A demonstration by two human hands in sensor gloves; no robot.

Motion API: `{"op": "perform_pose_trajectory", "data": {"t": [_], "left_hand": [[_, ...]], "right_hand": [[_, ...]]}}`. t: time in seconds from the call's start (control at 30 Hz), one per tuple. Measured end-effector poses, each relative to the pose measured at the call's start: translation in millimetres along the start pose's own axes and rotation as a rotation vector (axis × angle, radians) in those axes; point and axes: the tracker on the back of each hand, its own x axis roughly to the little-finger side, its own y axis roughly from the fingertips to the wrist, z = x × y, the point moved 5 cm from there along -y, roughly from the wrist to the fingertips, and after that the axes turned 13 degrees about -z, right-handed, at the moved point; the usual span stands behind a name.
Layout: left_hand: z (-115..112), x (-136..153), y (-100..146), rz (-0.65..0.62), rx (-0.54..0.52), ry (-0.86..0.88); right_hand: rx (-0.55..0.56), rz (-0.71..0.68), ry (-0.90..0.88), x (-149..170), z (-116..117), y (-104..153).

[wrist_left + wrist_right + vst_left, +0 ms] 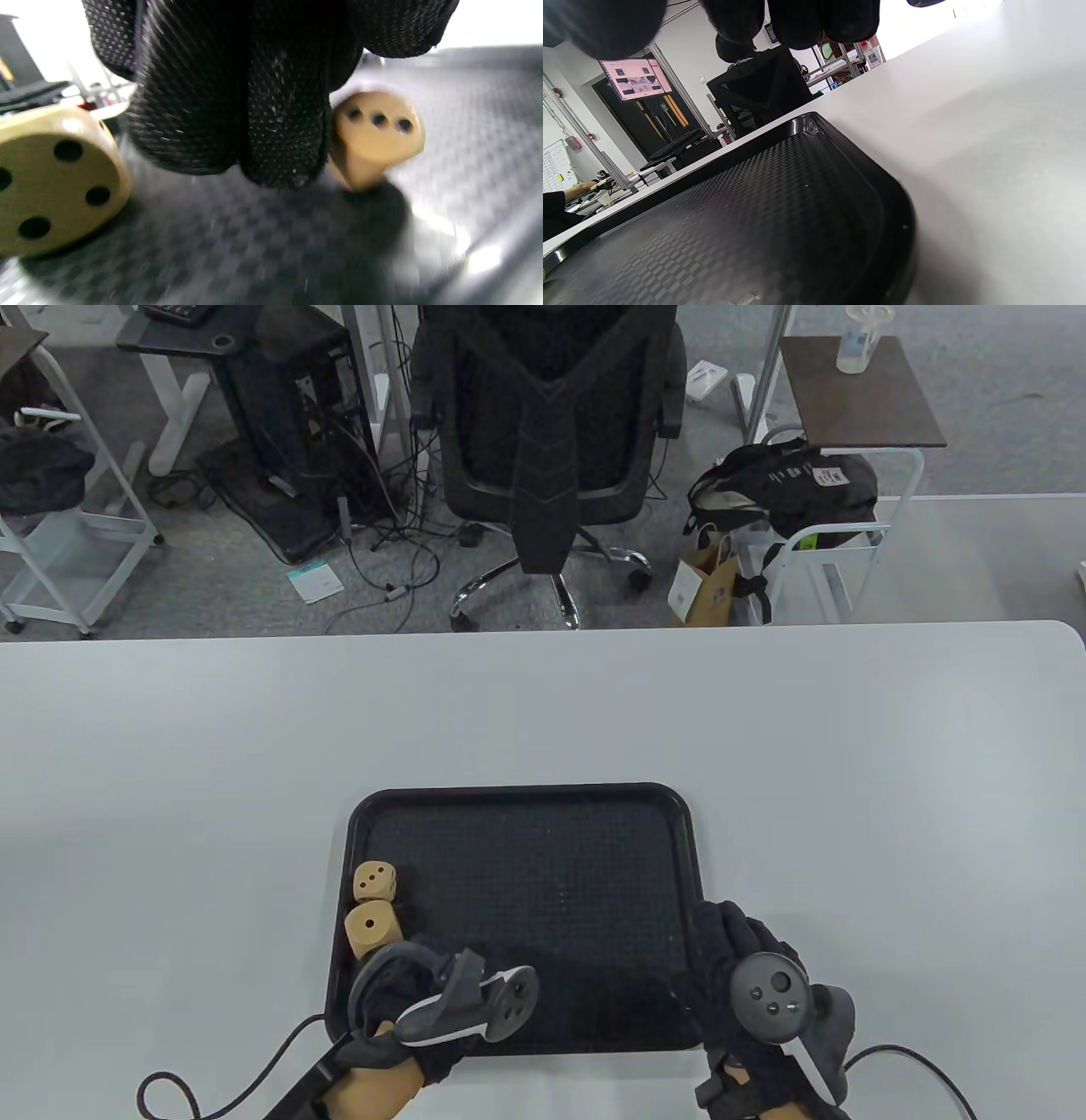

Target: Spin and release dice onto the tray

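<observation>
A black textured tray (543, 882) lies on the white table. Two wooden dice stand at its left side. The far die (375, 881) sits flat. The near die (372, 929) looks blurred and rounded. In the left wrist view one die (377, 135) balances tilted on a corner, three pips up, right beside my gloved fingers (237, 127); the other die (55, 182) rests at the left. My left hand (399, 976) hovers just behind the near die and holds nothing. My right hand (721, 950) rests on the tray's near right edge, fingers (797, 21) relaxed and empty.
The tray's raised rim (899, 212) borders bare white table (848, 780) on the right. Glove cables (221, 1086) trail off the near edge. An office chair (547, 432) and carts stand on the floor beyond the table's far edge.
</observation>
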Motion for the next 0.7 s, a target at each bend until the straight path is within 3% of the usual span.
{"op": "perform_pose_trajectory", "data": {"t": [0.2, 0.43, 0.7], "left_hand": [[25, 12, 22, 0.020, -0.093, 0.023], [27, 32, 43, 0.038, -0.153, 0.114], [32, 49, 78, 0.053, -0.300, 0.144]], "right_hand": [[-0.007, -0.001, 0.006, -1, 1, 0], [-0.005, 0.001, 0.008, -1, 1, 0], [-0.006, 0.000, 0.013, -1, 1, 0]]}}
